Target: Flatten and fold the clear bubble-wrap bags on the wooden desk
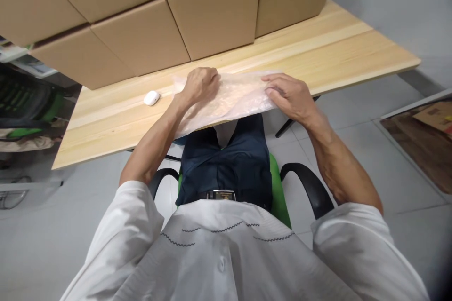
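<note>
Pale wood table (353,51) under cardboard boxes (217,19), grey floor (416,225), left hand (202,83) clenched on plastic wrap (238,96), right hand (291,96) pinching it

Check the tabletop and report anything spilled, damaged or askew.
Nothing clearly stands out: the cardboard boxes stand close together, the small white object rests on the table, and the translucent sheet looks wrinkled but not visibly torn.

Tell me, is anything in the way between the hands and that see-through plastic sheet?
Nothing visible. The left hand is right on the plastic sheet, and the right hand grips its right end. The small white case sits off to the left and the cardboard boxes stand beyond, not in between.
</note>
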{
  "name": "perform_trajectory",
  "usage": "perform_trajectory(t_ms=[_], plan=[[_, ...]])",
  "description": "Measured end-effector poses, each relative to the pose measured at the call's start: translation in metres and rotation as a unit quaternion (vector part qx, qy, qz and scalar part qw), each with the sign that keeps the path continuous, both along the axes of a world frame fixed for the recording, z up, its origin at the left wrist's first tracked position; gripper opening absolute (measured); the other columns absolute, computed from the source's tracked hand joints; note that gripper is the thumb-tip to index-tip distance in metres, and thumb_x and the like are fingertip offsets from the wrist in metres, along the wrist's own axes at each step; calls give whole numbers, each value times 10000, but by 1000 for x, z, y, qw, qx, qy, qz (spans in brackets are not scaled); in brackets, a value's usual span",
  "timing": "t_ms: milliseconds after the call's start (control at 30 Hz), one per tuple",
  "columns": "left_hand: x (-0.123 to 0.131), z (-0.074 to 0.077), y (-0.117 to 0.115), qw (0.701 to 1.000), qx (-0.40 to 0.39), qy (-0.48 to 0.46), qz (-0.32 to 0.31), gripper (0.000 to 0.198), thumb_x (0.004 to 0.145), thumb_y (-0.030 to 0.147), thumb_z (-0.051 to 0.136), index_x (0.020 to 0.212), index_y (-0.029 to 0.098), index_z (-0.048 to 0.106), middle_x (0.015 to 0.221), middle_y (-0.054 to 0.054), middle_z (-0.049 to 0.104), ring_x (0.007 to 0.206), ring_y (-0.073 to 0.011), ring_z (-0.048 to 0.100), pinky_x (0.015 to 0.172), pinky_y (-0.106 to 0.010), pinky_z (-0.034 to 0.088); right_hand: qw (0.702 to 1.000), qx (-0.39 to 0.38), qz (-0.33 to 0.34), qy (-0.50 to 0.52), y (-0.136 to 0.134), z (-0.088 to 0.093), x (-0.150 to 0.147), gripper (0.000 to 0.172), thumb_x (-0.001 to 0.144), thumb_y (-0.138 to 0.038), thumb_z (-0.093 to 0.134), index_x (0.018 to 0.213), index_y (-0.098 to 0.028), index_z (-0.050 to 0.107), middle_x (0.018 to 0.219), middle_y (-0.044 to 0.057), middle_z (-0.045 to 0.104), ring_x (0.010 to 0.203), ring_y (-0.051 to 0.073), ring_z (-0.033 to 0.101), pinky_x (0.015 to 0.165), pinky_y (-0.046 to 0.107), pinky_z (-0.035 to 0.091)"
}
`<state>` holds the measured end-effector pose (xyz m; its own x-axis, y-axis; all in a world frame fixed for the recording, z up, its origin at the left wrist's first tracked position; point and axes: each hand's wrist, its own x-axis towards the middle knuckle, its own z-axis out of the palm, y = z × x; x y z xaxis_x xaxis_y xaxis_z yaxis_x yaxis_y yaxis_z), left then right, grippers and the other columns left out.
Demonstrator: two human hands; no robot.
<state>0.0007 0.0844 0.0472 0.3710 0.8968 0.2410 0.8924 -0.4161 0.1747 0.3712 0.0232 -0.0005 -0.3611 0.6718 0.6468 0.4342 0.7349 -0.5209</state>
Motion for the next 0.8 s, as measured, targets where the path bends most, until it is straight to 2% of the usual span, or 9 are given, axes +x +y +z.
perform_trajectory(t_ms=[67,167,233,300,400,500,567,633,800], plan=[[0,6,-5,999,-1,-32,-2,326,1172,395,596,877,264,646,791,-69,630,884,-278,615,888,-427,458,1000,9,-6,8,9,1,-3,201,1171,-494,738,1122,-347,867,1602,81,897,1522,422,843,1297,678,698],[4,14,-15,997,-13,-75,-25,412,1174,435,624,804,282,524,699,-7,473,789,-235,502,830,-410,417,1000,7,-21,5,20,5,-4,352,1187,-664,732,1092,-342,835,1674,97,858,1672,447,745,1337,689,669],[8,18,-22,994,-25,-99,-40,434,1170,428,627,786,284,484,689,10,426,761,-219,462,807,-405,405,1000,1,-28,-4,25,6,-2,421,1190,-727,710,1082,-338,827,1666,115,859,1699,458,717,1343,687,659],[12,21,-30,991,-39,-114,-49,443,1169,416,626,775,280,476,694,16,413,749,-210,451,800,-404,408,999,-4,-38,-11,28,7,0,432,1193,-737,694,1092,-339,829,1599,121,886,1632,452,761,1329,671,662],[16,27,-40,989,-62,-119,-57,440,1181,415,610,774,266,531,718,7,475,750,-205,497,811,-403,441,997,-18,-63,-28,30,6,4,396,1221,-684,650,1119,-348,833,1351,112,935,1377,422,859,1253,639,687],[14,34,-50,989,-75,-107,-63,358,1180,415,599,879,243,686,809,-25,651,818,-226,631,860,-401,505,994,-19,-93,-54,30,5,7,376,1236,-631,617,1066,-349,800,1168,120,906,1208,411,857,1160,611,690],[8,37,-54,992,-73,-83,-65,267,1159,410,627,1068,231,803,950,-55,786,927,-256,732,925,-405,554,992,-8,-112,-63,30,5,9,376,1242,-611,593,1038,-345,764,1148,127,886,1189,412,842,1129,601,680],[0,39,-57,995,-69,-49,-56,280,1128,381,664,1269,230,853,1089,-87,869,1043,-294,801,996,-418,594,990,2,-129,-64,30,6,12,377,1252,-602,562,1039,-346,738,1152,126,870,1201,410,826,1125,600,666],[-27,46,-67,999,-46,-11,0,418,1091,234,629,1425,226,880,1178,-121,928,1177,-332,871,1120,-461,658,986,21,-162,-40,32,9,28,365,1267,-597,560,1016,-359,677,1153,140,841,1222,406,764,1152,620,611]])
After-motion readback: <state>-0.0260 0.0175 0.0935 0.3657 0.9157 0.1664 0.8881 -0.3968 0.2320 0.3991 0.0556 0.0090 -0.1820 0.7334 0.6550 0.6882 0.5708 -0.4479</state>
